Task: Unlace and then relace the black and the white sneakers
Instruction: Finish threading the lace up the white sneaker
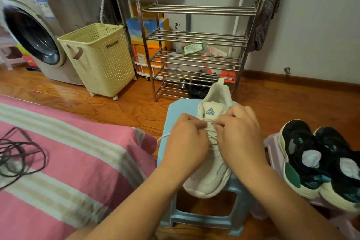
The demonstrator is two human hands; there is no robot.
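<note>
White sneaker [211, 179] lies on a light blue stool [204, 218], toe toward the camera. Left hand [185, 142] and right hand [240, 136] both pinch the white lace [209, 123] near the tongue; a loose lace end trails left. Black sneakers [319, 161] sit on a pale stool [269, 142] at right. Pink striped bedding [68, 171] at left carries a black cable [23, 154].

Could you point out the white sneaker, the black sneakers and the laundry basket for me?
white sneaker [210, 111]: head view, on its tongue label.
black sneakers [319, 154]: head view, on the upper of the nearer one.
laundry basket [105, 64]: head view, on its perforated front wall.
</note>
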